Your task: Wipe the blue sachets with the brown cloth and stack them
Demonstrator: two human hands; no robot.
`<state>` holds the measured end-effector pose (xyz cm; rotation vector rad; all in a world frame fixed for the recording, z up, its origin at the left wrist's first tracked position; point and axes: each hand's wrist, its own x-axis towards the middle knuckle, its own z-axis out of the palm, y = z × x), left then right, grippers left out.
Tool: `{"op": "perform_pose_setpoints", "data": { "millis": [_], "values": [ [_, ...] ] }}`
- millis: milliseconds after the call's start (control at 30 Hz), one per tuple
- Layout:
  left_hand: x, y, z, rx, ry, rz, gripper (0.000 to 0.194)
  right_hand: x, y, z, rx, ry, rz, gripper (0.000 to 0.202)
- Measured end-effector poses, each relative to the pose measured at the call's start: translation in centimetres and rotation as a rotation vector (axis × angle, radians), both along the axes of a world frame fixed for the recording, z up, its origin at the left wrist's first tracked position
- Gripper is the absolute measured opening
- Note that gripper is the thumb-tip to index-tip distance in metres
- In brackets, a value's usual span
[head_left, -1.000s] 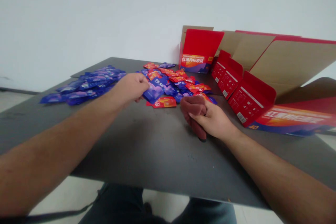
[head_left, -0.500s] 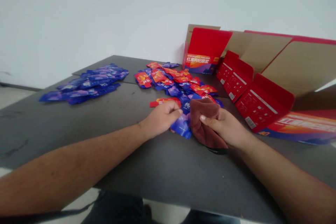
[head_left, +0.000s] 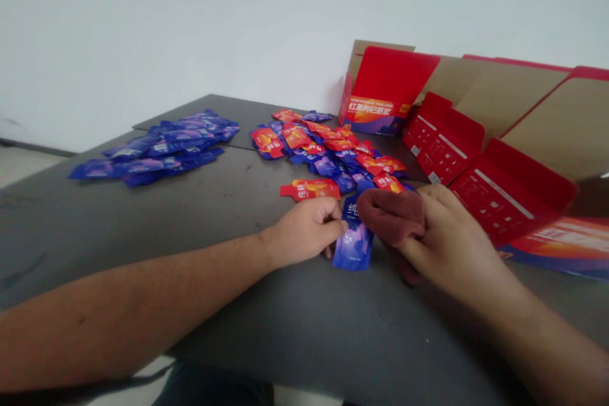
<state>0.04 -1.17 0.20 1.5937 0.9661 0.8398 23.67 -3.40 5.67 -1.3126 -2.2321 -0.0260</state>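
My left hand [head_left: 309, 231] is closed at the left edge of a blue-purple sachet [head_left: 354, 244], pinching it between thumb and fingers. The sachet's printed face is turned up, with its lower end toward me. Bunched in my closed right hand [head_left: 447, 235] is a brown cloth [head_left: 392, 216], held at the sachet's upper right edge. Just behind my left hand lies a single red sachet [head_left: 316, 189]. A mixed pile of red and blue sachets [head_left: 326, 143] spreads beyond both hands.
On the left of the dark table [head_left: 214, 330] is a heap of blue sachets [head_left: 166, 146]. An open printed box [head_left: 373, 115] stands at the back right. More open red boxes [head_left: 511, 190] line the right side. A pale wall [head_left: 190, 19] rises behind.
The cloth has been bunched up and folded, and my right hand has turned over it. The blue-purple sachet shows more of its face. The view has shifted slightly left.
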Motion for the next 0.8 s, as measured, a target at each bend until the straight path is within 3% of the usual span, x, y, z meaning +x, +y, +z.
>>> {"op": "perform_pose_setpoints", "data": {
  "millis": [67,200,400,567,733,800],
  "values": [
    [0.07,-0.14,-0.04,-0.052,-0.04,-0.014,0.016,-0.38,-0.33,-0.34,0.011,-0.084,0.048,0.012],
    [-0.11,0.04,-0.07,0.018,-0.024,0.007,0.02,-1.06,-0.88,-0.81,-0.084,-0.24,0.266,0.014],
    [-0.2,0.09,0.04,-0.003,-0.024,-0.046,0.016,-0.44,-0.21,-0.72,0.045,-0.167,0.038,0.013],
    [-0.26,0.07,0.48,0.057,0.014,-0.035,0.015,-0.46,-0.29,-0.81,-0.079,-0.229,0.228,0.01],
    [-0.28,0.2,0.12,0.02,-0.014,-0.053,0.015,-0.27,0.09,-1.02,-0.041,-0.16,0.096,0.012],
    [-0.33,0.23,0.06,0.059,0.004,-0.039,0.016,-0.45,-0.09,-1.09,-0.077,-0.17,0.15,0.013]
  ]
}}
